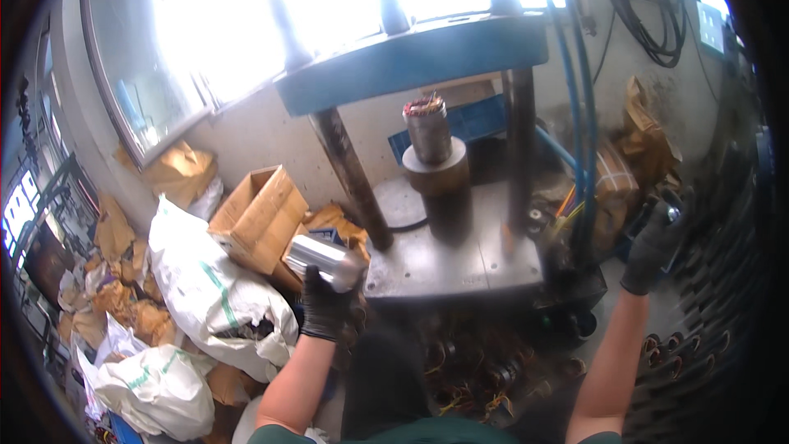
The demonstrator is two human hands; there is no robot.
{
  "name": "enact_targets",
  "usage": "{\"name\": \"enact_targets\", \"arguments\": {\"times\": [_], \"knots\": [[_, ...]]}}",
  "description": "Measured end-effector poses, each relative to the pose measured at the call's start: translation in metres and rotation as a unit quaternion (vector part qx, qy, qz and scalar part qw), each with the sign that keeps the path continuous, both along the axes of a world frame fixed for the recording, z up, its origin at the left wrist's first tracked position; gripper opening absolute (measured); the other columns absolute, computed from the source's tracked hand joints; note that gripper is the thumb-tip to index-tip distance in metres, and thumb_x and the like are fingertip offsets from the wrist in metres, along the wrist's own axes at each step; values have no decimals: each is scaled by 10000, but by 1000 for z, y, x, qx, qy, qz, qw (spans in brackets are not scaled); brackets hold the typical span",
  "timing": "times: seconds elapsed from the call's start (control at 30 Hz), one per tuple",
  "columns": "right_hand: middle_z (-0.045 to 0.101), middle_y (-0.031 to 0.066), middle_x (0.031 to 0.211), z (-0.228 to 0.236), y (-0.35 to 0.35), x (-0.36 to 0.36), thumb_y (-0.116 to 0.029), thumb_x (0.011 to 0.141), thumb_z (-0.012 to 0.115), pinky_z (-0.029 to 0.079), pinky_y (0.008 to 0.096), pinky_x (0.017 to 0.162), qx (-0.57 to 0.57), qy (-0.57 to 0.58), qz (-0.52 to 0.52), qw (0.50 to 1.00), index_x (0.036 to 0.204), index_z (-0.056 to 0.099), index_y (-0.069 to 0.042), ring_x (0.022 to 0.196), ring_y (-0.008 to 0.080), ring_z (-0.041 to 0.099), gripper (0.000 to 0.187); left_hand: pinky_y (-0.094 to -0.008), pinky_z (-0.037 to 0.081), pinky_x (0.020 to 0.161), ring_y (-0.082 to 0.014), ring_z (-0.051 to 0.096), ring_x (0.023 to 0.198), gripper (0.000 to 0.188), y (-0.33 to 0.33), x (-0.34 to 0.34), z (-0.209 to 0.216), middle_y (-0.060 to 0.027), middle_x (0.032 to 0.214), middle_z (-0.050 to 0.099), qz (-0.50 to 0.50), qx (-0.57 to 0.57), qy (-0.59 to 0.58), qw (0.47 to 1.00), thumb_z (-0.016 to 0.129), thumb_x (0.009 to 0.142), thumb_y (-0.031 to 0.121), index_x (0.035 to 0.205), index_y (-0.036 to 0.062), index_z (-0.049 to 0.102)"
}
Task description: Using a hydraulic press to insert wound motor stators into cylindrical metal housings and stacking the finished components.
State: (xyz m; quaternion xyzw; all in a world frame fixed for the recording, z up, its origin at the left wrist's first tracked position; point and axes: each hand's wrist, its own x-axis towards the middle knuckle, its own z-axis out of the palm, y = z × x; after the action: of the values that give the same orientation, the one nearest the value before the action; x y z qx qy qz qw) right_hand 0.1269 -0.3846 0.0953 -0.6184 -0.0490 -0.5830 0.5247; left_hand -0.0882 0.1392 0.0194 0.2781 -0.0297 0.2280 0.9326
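Observation:
My left hand [323, 306], in a dark glove, is closed around a shiny metal cylinder [319, 258], held tilted beside the left front corner of a press bed [411, 275]. On that bed stands a round metal post with a wide collar [436, 166]. A grey cylindrical motor core [429, 133], with coloured windings at its top, sits upright on the collar below the blue press plate [411, 62]. Off to the right, my gloved right hand [653, 247] is closed next to a small shiny round piece [674, 214]; what it grips is mostly hidden in shadow.
Steel columns [349, 177] flank the press, and blue hoses [585, 99] hang at its right. An open wooden box [259, 218] and white sacks [209, 284] stand on the left. Several wired motor parts [497, 374] lie below the bed, with more dark parts at far right.

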Motion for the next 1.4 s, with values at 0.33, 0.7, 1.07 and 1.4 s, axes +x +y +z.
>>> {"name": "enact_targets", "arguments": {"times": [0.33, 0.7, 1.07, 1.4], "knots": [[586, 132, 1283, -1, 14, -9, -63, 1086, 469, 540, 327, 941, 75, -21, 76, 994, 1635, 269, -99, 1015, 162, 619, 586, -406, 492, 1023, -238, 602, 1142, 494, -43, 124, 99, -82, 1229, 635, 54, 179, -39, 982, 724, 981, 314, 1346, 34, 542], [587, 123, 1251, 4, 19, -10, -39, 1071, 485, 526, 346, 952, 30, -17, 1, 999, 1609, 347, -100, 1025, 170, 609, 559, -376, 538, 971, -215, 606, 1192, 755, -58, 221, 160, -47, 1377, 573, 213, 153, -54, 963, 889, 846, 189, 1465, 186, 458], [593, 110, 1213, 5, 20, -12, -1, 1054, 461, 526, 334, 943, 93, -29, 95, 991, 1588, 373, -86, 1001, 152, 603, 548, -378, 611, 829, -251, 697, 976, 654, -41, 296, 206, -93, 1148, 673, 352, 86, 65, 930, 938, 763, 195, 1260, 33, 546], [603, 97, 1186, 1, 19, -10, -2, 1051, 471, 526, 336, 944, 96, -37, 109, 989, 1586, 386, -96, 991, 146, 606, 550, -397, 577, 821, -250, 696, 917, 494, 15, 367, 223, -112, 1087, 706, 192, 164, 52, 966, 860, 812, 235, 1179, -25, 655]]}}
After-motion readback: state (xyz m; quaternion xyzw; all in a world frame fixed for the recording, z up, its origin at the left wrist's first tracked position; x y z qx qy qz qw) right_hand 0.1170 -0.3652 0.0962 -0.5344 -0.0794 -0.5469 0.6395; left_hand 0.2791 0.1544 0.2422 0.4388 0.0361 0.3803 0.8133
